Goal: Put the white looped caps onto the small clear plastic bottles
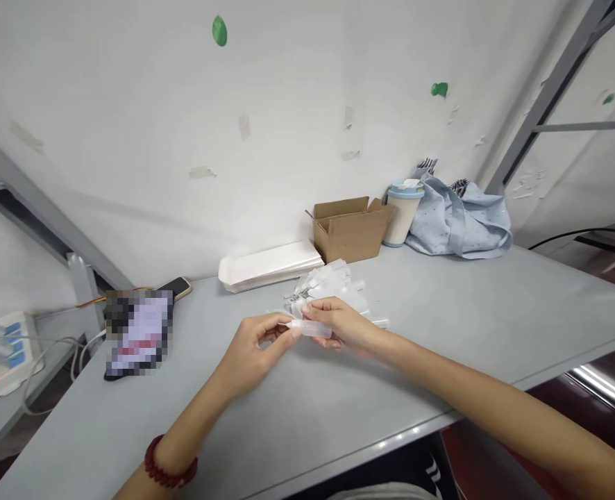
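Observation:
A small translucent plastic bottle [316, 329] with a narrow tip lies sideways between my two hands, just above the table. My left hand [255, 351] pinches its tip end between thumb and fingers. From the other side, my right hand [341, 324] grips the body, with the fingers partly behind it. Right behind my hands sits a loose pile of similar translucent bottles [336, 280], some with thin metallic-looking tips. The exact kind of tip in my left fingers is too small to make out.
A stack of white flat boxes [271, 267] lies against the wall, beside an open cardboard box [357, 235]. Farther right are a lidded cup [402, 219] and a light blue cloth bag [448, 222]. At left are a pixelated object [141, 333], cables and a power strip [5, 361].

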The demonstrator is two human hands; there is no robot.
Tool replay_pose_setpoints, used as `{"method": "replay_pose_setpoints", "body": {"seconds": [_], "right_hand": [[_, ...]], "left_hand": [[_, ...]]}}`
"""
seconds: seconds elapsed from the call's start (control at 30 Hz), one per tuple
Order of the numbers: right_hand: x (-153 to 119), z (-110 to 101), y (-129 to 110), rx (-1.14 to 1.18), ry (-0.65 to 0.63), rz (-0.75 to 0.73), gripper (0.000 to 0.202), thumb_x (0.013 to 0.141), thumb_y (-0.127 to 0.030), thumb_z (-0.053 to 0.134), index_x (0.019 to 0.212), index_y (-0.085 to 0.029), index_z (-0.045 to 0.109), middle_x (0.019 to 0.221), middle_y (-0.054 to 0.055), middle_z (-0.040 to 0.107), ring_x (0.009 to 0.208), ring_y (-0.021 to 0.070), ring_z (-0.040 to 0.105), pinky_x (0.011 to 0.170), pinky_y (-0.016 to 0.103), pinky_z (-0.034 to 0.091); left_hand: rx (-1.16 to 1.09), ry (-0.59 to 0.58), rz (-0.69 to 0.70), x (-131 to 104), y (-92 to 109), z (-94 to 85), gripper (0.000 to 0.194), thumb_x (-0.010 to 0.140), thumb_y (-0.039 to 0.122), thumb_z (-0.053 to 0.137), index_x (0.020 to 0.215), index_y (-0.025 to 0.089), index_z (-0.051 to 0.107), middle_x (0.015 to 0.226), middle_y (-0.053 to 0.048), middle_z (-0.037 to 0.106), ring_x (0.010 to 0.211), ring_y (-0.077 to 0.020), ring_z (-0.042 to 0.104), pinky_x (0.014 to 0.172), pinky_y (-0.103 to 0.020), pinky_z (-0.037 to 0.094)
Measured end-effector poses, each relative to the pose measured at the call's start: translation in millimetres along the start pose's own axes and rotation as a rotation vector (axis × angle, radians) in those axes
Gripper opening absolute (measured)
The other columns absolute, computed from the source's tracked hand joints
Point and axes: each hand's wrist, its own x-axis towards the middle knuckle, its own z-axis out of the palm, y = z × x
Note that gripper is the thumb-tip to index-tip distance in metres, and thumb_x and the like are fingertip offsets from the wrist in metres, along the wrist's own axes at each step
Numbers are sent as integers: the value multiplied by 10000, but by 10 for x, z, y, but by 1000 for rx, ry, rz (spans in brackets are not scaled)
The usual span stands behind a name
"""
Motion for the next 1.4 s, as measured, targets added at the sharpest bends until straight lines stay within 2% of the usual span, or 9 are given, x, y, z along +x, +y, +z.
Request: {"method": "replay_pose_setpoints", "body": {"seconds": [0.23, 0.33, 0.43, 0.7, 0.8, 0.97, 1.1, 1.23, 1.4], "right_hand": [[28, 11, 149, -1077, 341, -729, 313, 954, -386, 367, 968, -121, 534, 824, 97, 602, 680, 164, 522, 542, 255, 359], [53, 4, 219, -1339, 377, -838, 340, 986, -316, 275, 923, -118, 544, 785, 107, 598, 708, 184, 525, 519, 257, 325], [27, 16, 187, -1270, 291, -750, 300, 971, -297, 316, 882, -119, 540, 737, 83, 580, 644, 166, 493, 526, 257, 321], [-28, -22, -33, -295, -56, -118, 413, 894, -485, 435, 628, -169, 431, 544, -59, 320, 476, 75, 297, 492, 225, 295], [-17, -31, -17, -151, -161, -35, 415, 905, -510, 390, 673, -171, 449, 544, -73, 273, 452, 73, 257, 455, 221, 295], [10, -1, 113, -804, 160, -572, 270, 932, -351, 414, 854, -130, 549, 726, 44, 544, 650, 142, 486, 595, 269, 407], [44, 1, 203, -1165, 337, -939, 247, 961, -280, 380, 962, -99, 548, 760, 82, 590, 669, 158, 523, 566, 263, 435], [27, 7, 175, -1281, 459, -1140, 155, 944, -205, 434, 991, -103, 541, 785, 84, 615, 719, 157, 560, 601, 248, 466], [-32, 31, 106, -1289, 440, -1201, 126, 922, -154, 457, 999, -114, 549, 802, 83, 622, 727, 162, 560, 636, 265, 476]], "left_hand": [[0, 69, -117, 50, -99, -46, 347, 882, 399, 436, 632, 174, 523, 551, 35, 496, 517, -100, 484, 520, -210, 393], [3, 29, -155, 56, -135, -61, 406, 886, 436, 420, 580, 177, 485, 493, 35, 486, 492, -104, 475, 509, -216, 388], [-2, -6, -153, 51, -143, -56, 403, 880, 423, 436, 558, 181, 461, 444, 48, 453, 449, -97, 445, 497, -216, 383], [106, -6, -49, 14, -81, -19, 336, 886, 353, 432, 622, 172, 531, 514, 33, 496, 477, -96, 489, 486, -199, 383], [161, 20, -43, 7, -104, -36, 326, 884, 392, 434, 691, 173, 577, 539, 29, 503, 493, -103, 499, 472, -197, 376], [120, -25, -126, 26, -157, -62, 427, 899, 460, 379, 595, 183, 490, 516, 24, 513, 502, -111, 493, 505, -210, 389], [40, -52, -129, 35, -136, -56, 431, 908, 460, 366, 591, 187, 471, 499, 26, 511, 515, -119, 487, 547, -232, 403], [-150, -54, -125, 28, -103, -54, 404, 893, 442, 427, 583, 184, 454, 512, 32, 469, 497, -113, 465, 560, -252, 416], [-383, -127, -172, 14, -105, -51, 396, 887, 446, 440, 587, 188, 418, 534, 42, 417, 464, -102, 441, 495, -244, 399]]}}
